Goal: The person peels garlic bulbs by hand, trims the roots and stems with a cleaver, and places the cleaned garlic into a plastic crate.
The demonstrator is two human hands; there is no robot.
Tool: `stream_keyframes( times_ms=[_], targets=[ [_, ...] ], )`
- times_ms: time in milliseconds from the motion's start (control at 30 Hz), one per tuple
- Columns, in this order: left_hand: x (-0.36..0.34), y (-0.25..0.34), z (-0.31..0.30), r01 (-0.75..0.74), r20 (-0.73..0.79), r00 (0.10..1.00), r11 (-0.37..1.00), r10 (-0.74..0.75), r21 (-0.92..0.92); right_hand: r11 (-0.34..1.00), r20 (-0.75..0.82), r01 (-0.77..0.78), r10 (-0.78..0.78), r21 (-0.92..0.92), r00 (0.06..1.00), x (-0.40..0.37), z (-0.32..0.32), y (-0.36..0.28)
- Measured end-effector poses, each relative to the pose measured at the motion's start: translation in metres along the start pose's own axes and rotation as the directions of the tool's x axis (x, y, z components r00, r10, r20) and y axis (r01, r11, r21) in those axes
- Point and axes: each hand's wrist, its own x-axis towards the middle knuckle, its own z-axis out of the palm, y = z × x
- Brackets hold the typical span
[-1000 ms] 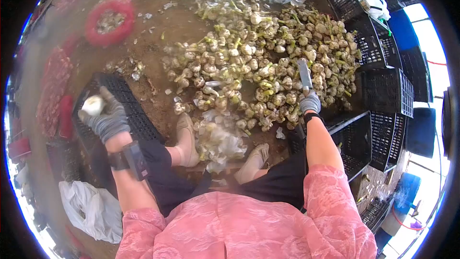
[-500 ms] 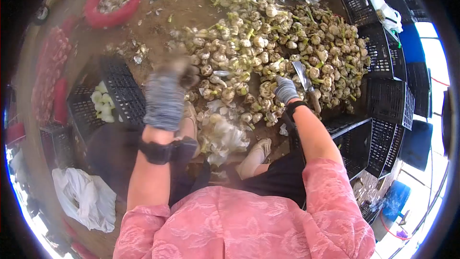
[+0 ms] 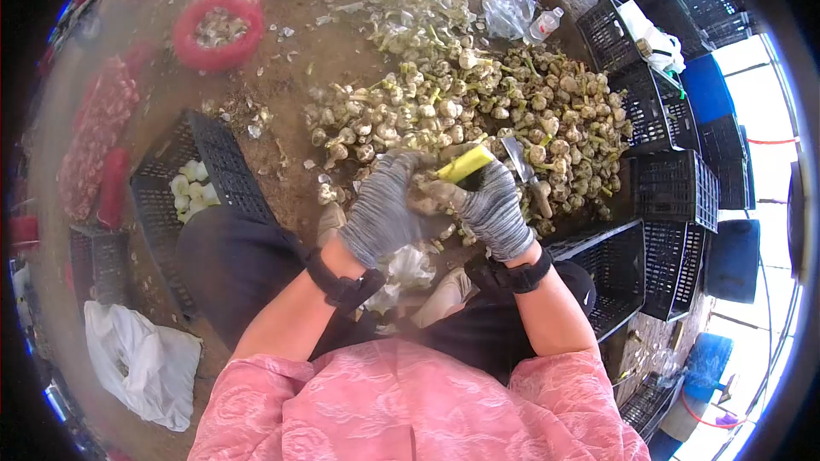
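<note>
My two hands, in grey knitted gloves, meet over the near edge of a large heap of garlic bulbs (image 3: pixel 401 111). Between them is a garlic bulb with a thick yellow-green stalk (image 3: pixel 465 164) pointing up to the right; the bulb itself is mostly hidden by fingers. My right hand (image 3: pixel 491 213) is closed around it at the stalk's base. My left hand (image 3: pixel 383 209), slightly blurred, curls against it from the other side. Just right of my right hand, a knife (image 3: pixel 518 158) with a wooden handle lies on the heap. Papery peelings (image 3: pixel 406 269) lie below my hands.
At left, a black crate (image 3: pixel 231 166) holds peeled white garlic (image 3: pixel 192 189). Beyond it are a red mesh bag (image 3: pixel 218 27) and filled red sacks (image 3: pixel 98 137). Black crates (image 3: pixel 675 188) line the right side. A plastic bottle (image 3: pixel 544 26) and clear bag (image 3: pixel 508 15) lie behind the heap.
My left hand has moved right from near the crate, and my right hand has come inward from beside the knife. Both now meet on a garlic bulb. The camera view has shifted slightly.
</note>
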Motion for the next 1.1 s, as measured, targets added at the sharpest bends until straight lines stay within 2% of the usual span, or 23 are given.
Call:
stream_keyframes(
  times_ms=[33, 67, 100, 167, 233, 300, 333, 367, 400, 467, 500, 533, 567, 633, 667, 700, 767, 800, 900, 933, 967, 1033, 1100],
  targets=[
    [-0.002, 0.000, 0.001, 0.002, -0.043, 0.999, 0.998, -0.005, -0.057, 0.988, 0.013, 0.015, -0.013, -0.154, 1.000, 0.000, -0.001, -0.004],
    [-0.002, -0.001, -0.002, 0.007, -0.025, 1.000, 0.999, -0.005, 0.050, 0.988, 0.018, 0.022, -0.020, -0.151, 1.000, 0.000, -0.002, -0.005],
    [-0.002, 0.000, -0.003, 0.004, -0.033, 0.999, 0.998, -0.002, 0.056, 0.996, 0.035, 0.002, 0.001, -0.090, 0.999, 0.000, -0.004, -0.007],
    [-0.002, 0.002, -0.004, 0.075, 0.019, 0.997, 0.992, -0.073, -0.104, 0.999, 0.061, -0.019, 0.020, -0.028, 0.998, 0.001, -0.008, -0.008],
    [-0.002, 0.001, -0.003, 0.079, 0.002, 0.997, 0.984, -0.080, -0.162, 0.997, 0.113, -0.033, 0.025, 0.071, 0.993, 0.002, -0.012, -0.010],
    [0.001, -0.001, -0.003, 0.075, -0.021, 0.996, 0.957, -0.084, -0.279, 1.000, 0.159, -0.025, 0.026, -0.007, 0.987, 0.005, -0.020, -0.017],
    [0.003, 0.007, -0.008, 0.113, 0.020, 0.994, 0.984, -0.112, -0.140, 0.993, 0.169, -0.010, 0.029, -0.113, 0.985, 0.007, -0.022, -0.017],
    [0.003, 0.002, -0.008, 0.115, 0.019, 0.993, 0.983, -0.114, -0.140, 0.976, 0.177, 0.005, 0.034, -0.218, 0.984, 0.008, -0.022, -0.016],
    [0.004, -0.004, -0.007, 0.086, 0.016, 0.996, 0.979, -0.085, -0.183, 0.976, 0.177, 0.004, 0.035, -0.217, 0.984, 0.010, -0.023, -0.015],
    [0.004, -0.009, -0.007, 0.059, 0.013, 0.998, 0.972, -0.057, -0.228, 0.998, 0.190, -0.059, 0.051, 0.036, 0.980, 0.013, -0.023, -0.014],
    [0.004, -0.005, -0.009, 0.172, 0.080, 0.985, 0.847, -0.152, -0.504, 0.997, 0.190, -0.061, 0.053, 0.036, 0.980, 0.014, -0.025, -0.013],
    [0.004, -0.003, -0.011, 0.274, 0.170, 0.960, 0.633, -0.220, -0.724, 0.984, 0.196, -0.096, 0.065, 0.153, 0.978, 0.015, -0.027, -0.013],
    [0.004, -0.007, -0.013, 0.274, 0.170, 0.960, 0.634, -0.221, -0.724, 0.955, 0.204, -0.129, 0.074, 0.267, 0.976, 0.016, -0.030, -0.013],
    [0.001, -0.025, -0.013, 0.298, 0.165, 0.951, 0.628, -0.263, -0.719, 0.960, 0.253, -0.156, 0.095, 0.235, 0.963, 0.020, -0.033, -0.006],
    [0.005, -0.040, -0.017, 0.487, 0.452, 0.858, 0.105, -0.244, -0.867, 0.954, 0.256, -0.168, 0.103, 0.247, 0.961, 0.021, -0.032, -0.007],
    [0.005, -0.043, -0.014, 0.485, 0.451, 0.858, 0.104, -0.245, -0.868, 0.949, 0.260, -0.179, 0.110, 0.258, 0.959, 0.021, -0.032, -0.008],
    [0.007, -0.045, -0.007, 0.275, 0.216, 0.961, 0.534, -0.171, -0.800, 0.959, 0.228, -0.157, 0.103, 0.237, 0.968, 0.021, -0.026, -0.007],
    [0.004, -0.018, -0.012, 0.159, 0.085, 0.986, 0.669, -0.143, -0.726, 0.967, 0.192, -0.134, 0.093, 0.215, 0.977, 0.020, -0.023, -0.007],
    [0.003, -0.017, -0.014, 0.236, 0.119, 0.967, 0.603, -0.227, -0.762, 0.967, 0.149, -0.064, 0.027, 0.246, 0.988, 0.015, -0.019, -0.007],
    [0.003, -0.016, -0.015, 0.236, 0.119, 0.966, 0.604, -0.228, -0.761, 0.955, 0.243, -0.194, 0.138, 0.223, 0.960, 0.017, -0.024, -0.014],
    [0.003, -0.013, -0.017, 0.258, 0.176, 0.964, 0.521, -0.202, -0.814, 0.955, 0.244, -0.193, 0.137, 0.225, 0.960, 0.016, -0.023, -0.019],
    [0.003, -0.007, -0.021, 0.308, 0.279, 0.951, 0.345, -0.131, -0.887, 0.989, 0.230, 0.110, -0.130, 0.098, 0.964, 0.016, -0.020, -0.024],
    [0.000, -0.013, -0.021, 0.315, 0.257, 0.943, 0.317, -0.211, -0.895, 0.992, 0.281, 0.113, -0.122, 0.047, 0.952, 0.015, -0.029, -0.012]
  ],
)
